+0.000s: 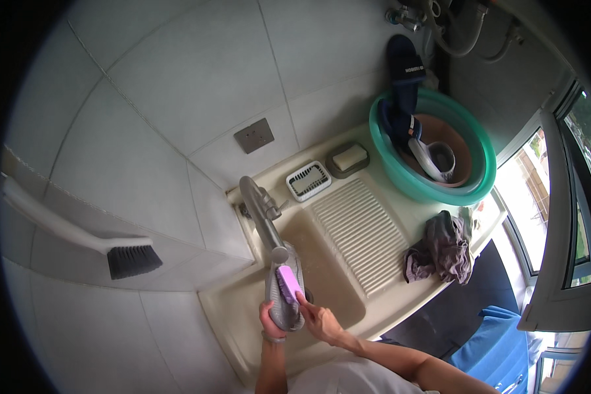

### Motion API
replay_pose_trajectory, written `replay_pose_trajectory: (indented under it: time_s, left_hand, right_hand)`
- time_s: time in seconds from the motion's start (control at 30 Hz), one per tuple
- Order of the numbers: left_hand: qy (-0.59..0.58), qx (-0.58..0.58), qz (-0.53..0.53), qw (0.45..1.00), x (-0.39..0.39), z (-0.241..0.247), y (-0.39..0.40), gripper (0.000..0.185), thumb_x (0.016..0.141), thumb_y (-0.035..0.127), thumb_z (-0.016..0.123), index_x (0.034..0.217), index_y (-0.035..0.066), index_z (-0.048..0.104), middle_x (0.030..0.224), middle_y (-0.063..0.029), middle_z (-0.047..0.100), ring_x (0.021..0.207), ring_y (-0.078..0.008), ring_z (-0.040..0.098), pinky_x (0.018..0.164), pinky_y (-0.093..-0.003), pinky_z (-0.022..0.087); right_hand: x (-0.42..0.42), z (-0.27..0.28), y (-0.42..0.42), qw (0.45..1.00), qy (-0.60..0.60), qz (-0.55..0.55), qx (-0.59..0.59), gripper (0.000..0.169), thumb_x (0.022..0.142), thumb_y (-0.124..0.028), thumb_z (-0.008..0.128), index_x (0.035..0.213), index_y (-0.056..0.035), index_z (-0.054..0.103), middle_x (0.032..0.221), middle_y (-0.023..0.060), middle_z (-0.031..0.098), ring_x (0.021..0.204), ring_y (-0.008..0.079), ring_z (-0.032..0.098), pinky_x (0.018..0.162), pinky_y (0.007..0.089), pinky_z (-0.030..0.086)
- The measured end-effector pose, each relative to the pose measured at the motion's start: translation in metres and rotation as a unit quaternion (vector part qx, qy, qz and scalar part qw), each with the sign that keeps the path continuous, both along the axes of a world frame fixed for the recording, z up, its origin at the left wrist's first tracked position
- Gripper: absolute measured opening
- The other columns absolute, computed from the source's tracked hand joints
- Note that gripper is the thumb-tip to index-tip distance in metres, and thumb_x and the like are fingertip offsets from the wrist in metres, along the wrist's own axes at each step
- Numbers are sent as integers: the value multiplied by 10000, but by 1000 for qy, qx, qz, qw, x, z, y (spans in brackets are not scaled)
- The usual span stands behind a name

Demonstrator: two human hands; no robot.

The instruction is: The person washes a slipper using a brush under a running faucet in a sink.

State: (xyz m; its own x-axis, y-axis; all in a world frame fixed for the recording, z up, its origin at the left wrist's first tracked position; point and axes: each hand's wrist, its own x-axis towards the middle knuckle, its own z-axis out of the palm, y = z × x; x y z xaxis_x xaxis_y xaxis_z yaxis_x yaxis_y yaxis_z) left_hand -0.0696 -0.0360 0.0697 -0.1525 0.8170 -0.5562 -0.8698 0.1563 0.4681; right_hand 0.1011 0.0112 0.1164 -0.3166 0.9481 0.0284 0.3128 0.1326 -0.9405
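My left hand point(270, 321) grips the near end of a grey slipper point(289, 315), held over the basin of a cream laundry sink point(337, 295). In my right hand point(320, 319) is a small brush with a purple back point(289, 283). Its bristles rest against the slipper. A metal faucet point(260, 216) reaches over the slipper's far end and hides part of it. I cannot tell whether water is running.
A ribbed washboard point(359, 236) lies right of the basin. Behind it are a white soap dish point(309, 181) and a dark soap dish point(347, 160). A green tub point(482, 172) holds footwear. Crumpled cloth point(441, 248) lies at the sink's right edge. A long-handled brush point(79, 231) hangs at left.
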Motion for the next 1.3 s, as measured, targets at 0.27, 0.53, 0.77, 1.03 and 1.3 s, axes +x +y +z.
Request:
replay_pose_trajectory:
  time_s: [0.27,0.53,0.77,1.03,1.3]
  left_hand:
    - [59,-4,6,998,7,15,-14,564,785,332,541,1184,-66,546,1128,-167,630,1026,-289,612,936,-382,476]
    - [71,-24,-31,997,7,24,-22,576,776,347,531,1193,-50,547,1123,-165,624,1030,-288,605,936,-387,470]
    - [91,-28,-37,995,15,33,-22,591,801,397,500,1163,-66,568,1101,-162,640,985,-279,624,895,-382,492]
    - [98,-29,-55,993,2,30,-25,599,797,405,516,1165,-64,571,1070,-164,654,957,-282,634,865,-380,510]
    - [87,-31,-43,995,-8,18,-25,610,814,401,494,1199,-69,548,1100,-172,645,1001,-284,621,924,-381,481]
  right_hand:
    - [13,3,35,990,2,-5,-141,380,996,-266,438,1343,-133,514,650,243,496,638,72,491,593,360,472]
    - [14,-11,65,983,-59,-40,-171,400,998,-313,422,1355,-146,491,702,255,527,542,174,491,562,397,448]
    - [16,-16,66,977,-91,-46,-188,383,981,-297,446,1344,-197,514,777,284,595,708,399,660,638,481,507]
    - [17,-15,39,982,-44,-25,-182,421,988,-324,436,1364,-142,488,648,246,505,550,143,574,543,383,454]
    - [2,-18,13,988,-21,-23,-149,378,994,-311,438,1340,-184,518,757,282,560,666,293,684,615,415,492]
